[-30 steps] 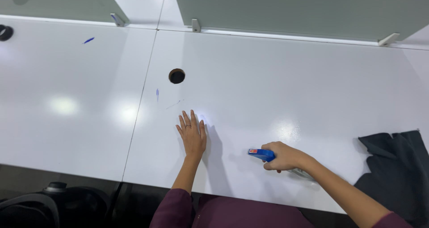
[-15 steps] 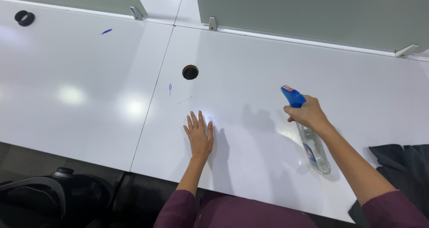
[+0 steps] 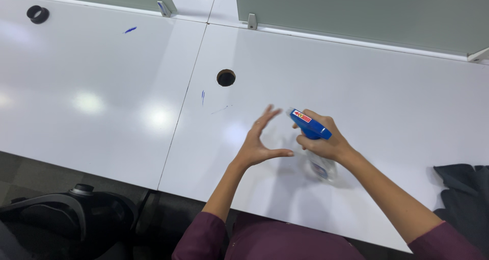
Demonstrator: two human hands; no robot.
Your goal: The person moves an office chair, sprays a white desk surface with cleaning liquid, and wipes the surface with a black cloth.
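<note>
Since 0.5 s ago, L hand lifted beside spray bottle.

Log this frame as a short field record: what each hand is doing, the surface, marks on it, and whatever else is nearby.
right hand: grips a spray bottle with a blue trigger head, nozzle pointing left
left hand: open, raised just left of the nozzle, holding nothing
surface: white desk with a round cable hole
marks: blue ink marks near the desk seam, another on the neighbouring desk
cloth: dark cloth at the right edge
other: black office chair lower left; grey partition behind
</note>
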